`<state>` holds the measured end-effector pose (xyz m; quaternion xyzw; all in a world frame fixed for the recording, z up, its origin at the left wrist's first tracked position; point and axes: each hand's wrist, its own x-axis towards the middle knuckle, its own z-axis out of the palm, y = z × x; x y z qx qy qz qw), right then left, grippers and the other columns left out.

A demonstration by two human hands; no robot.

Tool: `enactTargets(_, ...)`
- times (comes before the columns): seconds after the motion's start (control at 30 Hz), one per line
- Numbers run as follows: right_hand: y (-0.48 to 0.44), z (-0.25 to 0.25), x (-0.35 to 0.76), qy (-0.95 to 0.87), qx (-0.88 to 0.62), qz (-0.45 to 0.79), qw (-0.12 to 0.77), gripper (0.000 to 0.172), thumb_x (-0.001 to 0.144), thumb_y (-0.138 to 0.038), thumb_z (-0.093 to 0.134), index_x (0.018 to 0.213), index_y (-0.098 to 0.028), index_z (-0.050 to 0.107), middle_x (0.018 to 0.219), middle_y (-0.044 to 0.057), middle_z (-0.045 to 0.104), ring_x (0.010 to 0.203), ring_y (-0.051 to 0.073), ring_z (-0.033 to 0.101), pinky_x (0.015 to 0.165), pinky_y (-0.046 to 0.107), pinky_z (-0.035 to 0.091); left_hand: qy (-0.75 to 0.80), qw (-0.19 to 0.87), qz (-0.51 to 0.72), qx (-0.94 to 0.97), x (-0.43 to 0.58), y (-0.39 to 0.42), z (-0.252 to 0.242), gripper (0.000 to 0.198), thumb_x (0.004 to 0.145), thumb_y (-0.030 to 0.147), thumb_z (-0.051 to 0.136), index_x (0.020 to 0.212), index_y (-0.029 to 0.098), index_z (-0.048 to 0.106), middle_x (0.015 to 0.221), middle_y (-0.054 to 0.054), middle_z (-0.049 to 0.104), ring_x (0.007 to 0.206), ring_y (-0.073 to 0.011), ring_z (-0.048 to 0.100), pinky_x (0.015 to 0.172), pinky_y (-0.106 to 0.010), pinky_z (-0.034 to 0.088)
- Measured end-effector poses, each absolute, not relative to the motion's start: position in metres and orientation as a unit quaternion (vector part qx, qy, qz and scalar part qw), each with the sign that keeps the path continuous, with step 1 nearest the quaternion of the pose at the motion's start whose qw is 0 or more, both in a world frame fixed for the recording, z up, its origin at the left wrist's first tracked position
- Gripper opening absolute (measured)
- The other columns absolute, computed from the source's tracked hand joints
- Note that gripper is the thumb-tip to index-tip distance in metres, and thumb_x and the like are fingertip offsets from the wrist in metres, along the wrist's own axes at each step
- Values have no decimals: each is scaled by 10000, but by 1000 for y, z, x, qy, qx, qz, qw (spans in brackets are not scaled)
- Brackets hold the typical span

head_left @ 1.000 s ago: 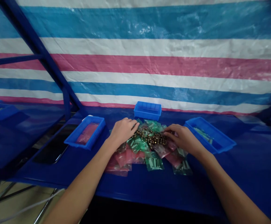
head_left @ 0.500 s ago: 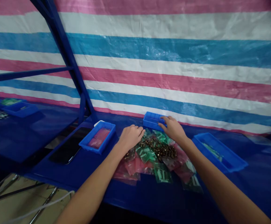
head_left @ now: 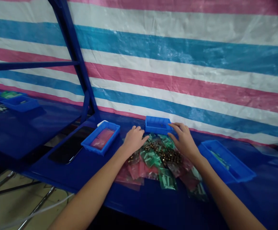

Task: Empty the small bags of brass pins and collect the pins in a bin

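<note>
Ctr of frame now, and the small blue tray (head_left: 156, 130) is being approached by the R hand (head_left: 186, 140): thumb and fingers are spread, w/ fingertips held at the tray's right end; whether it's touched can't be told. A tiny dark speck or so can be seen on the tray floor. Just below, lower ctr, the brass-coloured pcs (head_left: 169, 156) are heaped on green bags (head_left: 150, 158) and pink bags (head_left: 135, 171). At the heap's upper left edge the L hand (head_left: 134, 139) is placed, fingers bent, thumb held apart; its grip can't be told, as the underside is hidden. Left of ctr, pink packaging (head_left: 102, 139) is held in a blue box (head_left: 91, 149), w/ a dark phone (head_left: 69, 148) laid just left. Right side of frame, small pale-green packets (head_left: 221, 159) are held in a blue bin (head_left: 245, 177). Behind, a striped sheet (head_left: 177, 57) is hung, crossed upper left by a blue post (head_left: 78, 48).
</note>
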<state>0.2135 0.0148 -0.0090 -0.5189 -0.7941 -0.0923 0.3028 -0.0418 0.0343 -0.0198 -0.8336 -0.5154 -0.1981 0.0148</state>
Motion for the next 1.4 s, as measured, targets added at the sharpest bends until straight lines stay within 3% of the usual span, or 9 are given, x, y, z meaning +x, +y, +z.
enactTargets(0.13, -17, -13, 225, -784, -522, -81, 325, 261, 934, -324, 505, 1141, -231, 634, 1131, 99, 575, 1051, 260, 522, 932, 439, 437, -543, -76, -219, -807, -39, 43, -29, 453, 798, 580, 621, 1040, 211, 722, 1022, -104, 658, 981, -290, 558, 836, -390, 443)
enactTargets(0.37, -33, -6, 217, -770, -527, -80, 350, 199, 937, -302, 517, 1030, -215, 671, 1086, 87, 601, 1006, 242, 530, 901, 420, 448, -577, -225, -263, -740, -36, 51, -32, 313, 679, 418, 777, 912, 229, 689, 968, -44, 713, 944, -257, 625, 817, -385, 450)
enactTargets(0.57, -38, -1, 206, -780, -520, -54, 342, 213, 950, -287, 491, 1049, -215, 665, 1083, 87, 614, 1004, 252, 522, 894, 428, 441, -493, -316, -369, -722, -39, 53, -28, 265, 687, 345, 768, 841, 183, 626, 781, -14, 685, 780, -178, 634, 729, -294, 474)
enactTargets(0.7, -42, -2, 197, -777, -513, 4, 366, 244, 946, -297, 497, 1142, -224, 621, 1061, 85, 628, 999, 253, 531, 890, 420, 444, -439, -298, -446, -721, -33, 44, -12, 246, 720, 312, 747, 900, 178, 647, 867, -23, 686, 824, -165, 620, 775, -289, 476)
enactTargets(0.8, -48, -3, 184, -753, -512, 87, 404, 347, 916, -350, 553, 1246, -242, 549, 1087, 73, 631, 990, 240, 558, 878, 395, 459, -401, -322, -417, -749, -24, 31, -3, 245, 743, 311, 739, 946, 185, 687, 865, -26, 700, 780, -161, 618, 729, -281, 476)
enactTargets(0.97, -55, -2, 166, -710, -504, 174, 460, 201, 958, -333, 463, 980, -213, 622, 984, 56, 668, 909, 196, 615, 797, 311, 479, -352, -370, -338, -791, -11, 9, 1, 222, 770, 373, 726, 893, 188, 720, 807, -12, 710, 715, -153, 614, 651, -254, 456)
enactTargets(1.1, -50, 14, 194, -701, -539, 69, 462, 225, 952, -337, 468, 981, -198, 642, 949, 57, 687, 863, 195, 630, 778, 304, 479, -361, -338, -356, -792, -10, 6, 4, 262, 899, 405, 563, 928, 199, 722, 870, -18, 731, 767, -163, 637, 685, -256, 464)
enactTargets(1.27, -56, 45, 271, -562, -704, -221, 374, 277, 915, -329, 470, 1044, -169, 656, 988, 140, 652, 956, 297, 575, 823, 431, 440, -422, -154, -373, -812, -19, 18, 2, 250, 927, 356, 520, 884, 216, 724, 803, -13, 722, 746, -174, 606, 711, -287, 440)
enactTargets(1.4, -57, 43, 294, -533, -746, -247, 315, 362, 870, -458, 542, 987, -148, 690, 1001, 173, 609, 951, 329, 557, 774, 435, 436, -416, -64, -349, -837, -24, 24, -3, 243, 937, 342, 511, 872, 214, 706, 821, -14, 715, 783, -182, 585, 729, -297, 427)
